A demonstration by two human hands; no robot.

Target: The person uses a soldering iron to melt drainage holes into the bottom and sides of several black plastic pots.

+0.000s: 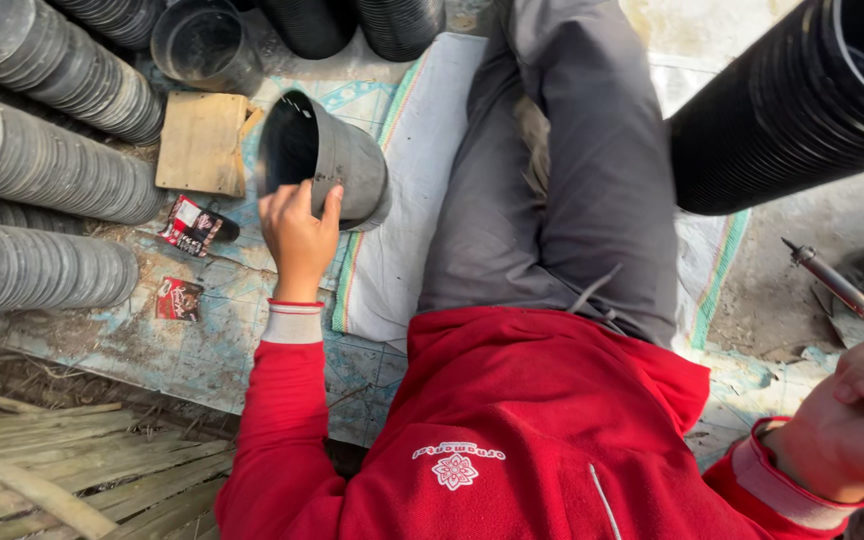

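Observation:
My left hand [297, 235] grips the rim of a black plastic pot [337, 160] lying on its side on the mat, thumb outside and fingers inside the opening. My right hand [857, 425], at the lower right edge, is closed around the handle of a thin metal rod tool with a pointed tip [837, 285], which angles up to the left above the dirt floor. I wear a red jacket and grey trousers and sit on a pale woven mat [392, 270].
Long stacks of nested black pots [42, 160] lie at the left, and another stack [802, 110] at the upper right. A small wooden board [202, 145], two small red wrappers [187, 225] and a single pot [202, 45] lie nearby. Dry cane [52, 470] lies at lower left.

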